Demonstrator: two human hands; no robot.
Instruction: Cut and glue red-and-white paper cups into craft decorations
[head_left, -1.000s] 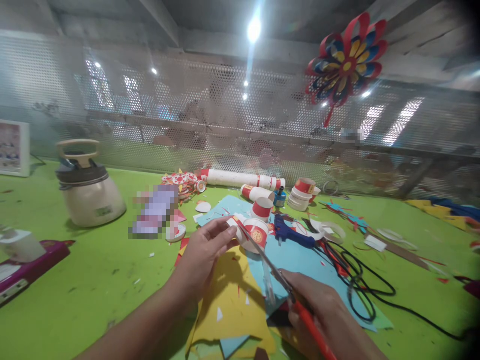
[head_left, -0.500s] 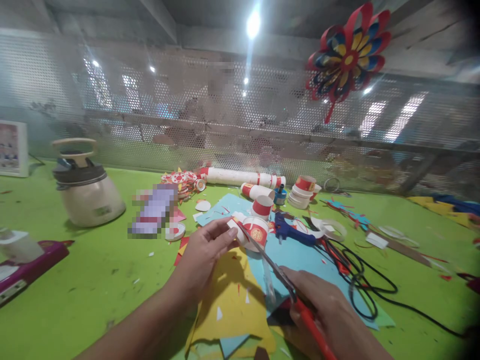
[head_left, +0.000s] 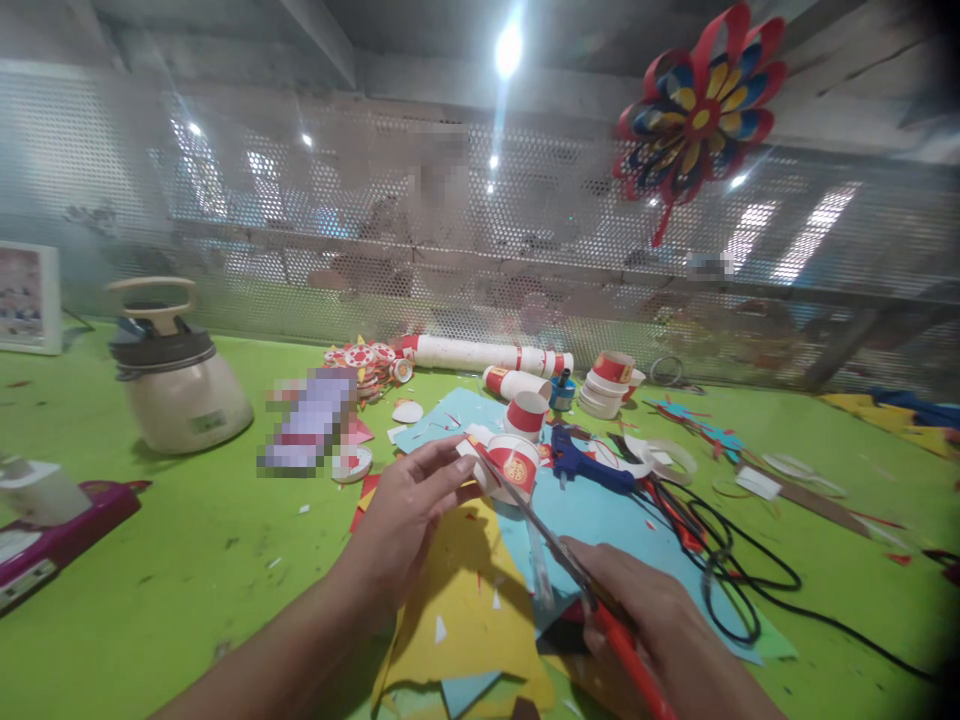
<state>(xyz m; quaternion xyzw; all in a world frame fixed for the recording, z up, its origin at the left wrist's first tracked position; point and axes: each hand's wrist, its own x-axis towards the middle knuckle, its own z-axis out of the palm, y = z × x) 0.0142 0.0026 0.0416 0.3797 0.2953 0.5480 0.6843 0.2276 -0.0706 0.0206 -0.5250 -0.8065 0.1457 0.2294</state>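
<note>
Between thumb and fingers, my left hand (head_left: 416, 500) pinches a small white and red paper piece (head_left: 472, 455) above the yellow paper (head_left: 465, 610). My right hand (head_left: 637, 600) is wrapped round the red handles of the scissors (head_left: 566, 560). The scissor blades point up and left, their tips at the paper piece. Just behind the tips stands a red and white paper cup (head_left: 516, 465) with a gold emblem, partly covered by the blades. Another red and white cup (head_left: 526, 412) is right behind it.
A blue glue gun (head_left: 589, 462) with a coiled black cable lies right of the cups. Light blue paper (head_left: 622, 525) spreads beneath. At left are a jug (head_left: 184, 395) and a purple power strip (head_left: 75, 535); a long white tube (head_left: 480, 355) lies at the back.
The scissor blades look slightly closer together. Both hands keep nearly the same place and grip; the whole view has shifted very slightly.
</note>
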